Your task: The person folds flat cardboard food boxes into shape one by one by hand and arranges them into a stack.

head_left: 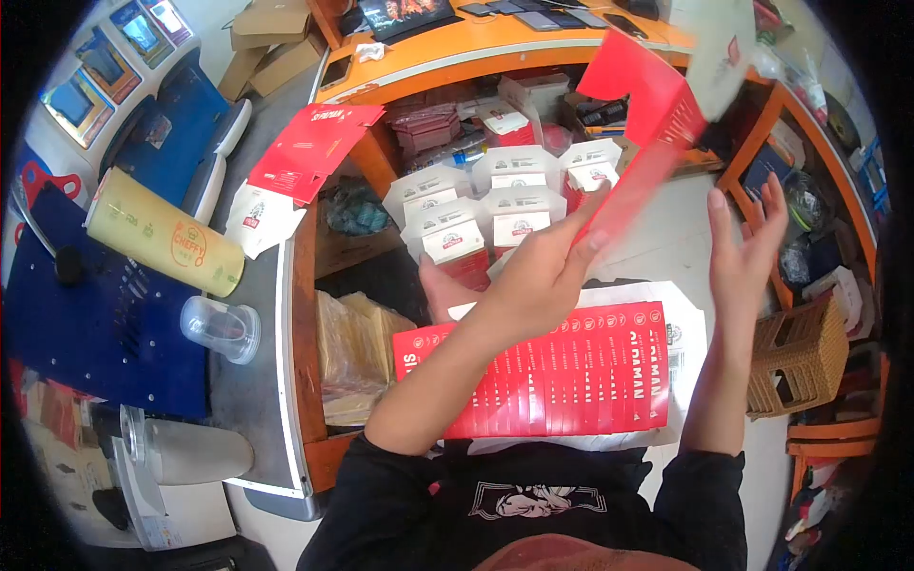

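My left hand (562, 243) pinches the lower end of a red carton sheet (633, 181). The sheet is raised up and to the right, its upper part partly unfolded and blurred, with a white flap at the top. My right hand (747, 233) is open to the right of the sheet, fingers spread, touching nothing. A row of overlapping red flat cartons (552, 381) lies across my lap, on top of white sheets (687, 352). Beyond them stand several white-topped red boxes (452, 238) with their flaps open.
On the grey table (262, 381) at left are red sheets (319, 143), a yellowish cup (167, 233) and a clear plastic cup (221, 328). An orange desk (533, 48) with phones is ahead. A woven basket (809, 357) stands at right.
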Demonstrator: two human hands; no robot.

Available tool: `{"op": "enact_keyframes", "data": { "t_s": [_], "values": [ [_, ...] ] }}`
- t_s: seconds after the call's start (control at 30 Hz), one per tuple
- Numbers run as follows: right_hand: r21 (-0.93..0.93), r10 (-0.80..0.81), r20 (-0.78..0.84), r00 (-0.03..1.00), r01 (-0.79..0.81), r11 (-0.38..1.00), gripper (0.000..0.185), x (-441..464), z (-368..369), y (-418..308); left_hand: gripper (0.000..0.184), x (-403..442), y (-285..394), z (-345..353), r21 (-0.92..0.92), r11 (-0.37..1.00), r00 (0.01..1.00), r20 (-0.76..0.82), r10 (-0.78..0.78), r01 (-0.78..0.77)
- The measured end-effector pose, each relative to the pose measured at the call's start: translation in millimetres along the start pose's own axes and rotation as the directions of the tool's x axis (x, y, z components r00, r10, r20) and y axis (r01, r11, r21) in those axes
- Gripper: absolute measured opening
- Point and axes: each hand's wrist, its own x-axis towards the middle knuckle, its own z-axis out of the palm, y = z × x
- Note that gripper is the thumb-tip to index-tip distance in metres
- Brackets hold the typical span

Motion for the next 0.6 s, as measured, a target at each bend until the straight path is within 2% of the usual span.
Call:
{"op": "enact_keyframes", "data": {
  "t_s": [0.1, 0.17, 0.2, 0.23, 0.27, 0.33, 0.37, 0.47, 0.57, 0.6],
  "values": [
    [0.399, -0.216, 0.077, 0.973, 0.169, 0.901, 0.069, -21.0, -11.3, -16.7, 0.058, -8.6, 11.5, 10.1, 0.352, 0.932, 0.976, -0.158, 0.149, -0.085],
    [0.441, -0.269, 0.131, 0.954, 0.187, 0.878, 0.066, -23.6, -10.5, -27.0, 0.062, -15.0, 14.6, 22.4, 0.572, 0.815, 0.944, -0.209, 0.254, -0.093],
    [0.463, -0.297, 0.155, 0.942, 0.196, 0.865, 0.064, -24.7, -10.3, -31.8, 0.064, -19.6, 15.4, 26.9, 0.576, 0.811, 0.942, -0.204, 0.265, -0.103],
    [0.386, -0.329, 0.141, 0.934, 0.254, 0.887, 0.062, -22.0, -7.1, -37.0, 0.067, -24.5, 16.8, 30.7, 0.580, 0.806, 0.939, -0.201, 0.279, -0.115],
    [0.438, -0.281, 0.179, 0.943, 0.180, 0.881, 0.060, -22.1, -5.1, -37.2, 0.069, -28.4, 17.5, 34.1, 0.585, 0.801, 0.936, -0.198, 0.292, -0.126],
    [0.529, -0.192, 0.266, 0.945, 0.024, 0.848, 0.056, -25.2, 0.3, -34.8, 0.068, -36.0, 3.5, 40.6, 0.434, 0.892, 0.943, -0.228, 0.242, -0.124],
    [0.542, -0.196, 0.310, 0.930, -0.003, 0.841, 0.056, -26.6, 1.3, -33.7, 0.068, -38.6, -1.4, 43.0, 0.352, 0.928, 0.947, -0.240, 0.214, -0.121],
    [0.400, -0.275, 0.380, 0.883, 0.111, 0.910, 0.055, -24.7, 0.4, -35.7, 0.059, -45.9, 0.1, 39.4, 0.267, 0.961, 0.952, -0.265, 0.149, -0.076],
    [0.436, -0.281, 0.474, 0.835, 0.055, 0.898, 0.052, -18.2, -5.7, -43.0, 0.048, -46.6, -4.0, 45.9, -0.081, 0.995, 0.941, -0.338, 0.029, -0.059],
    [0.459, -0.295, 0.495, 0.817, 0.042, 0.887, 0.051, -15.2, -6.8, -44.4, 0.046, -47.3, -2.8, 41.2, -0.242, 0.969, 0.976, -0.198, -0.088, 0.038]
  ]
}}
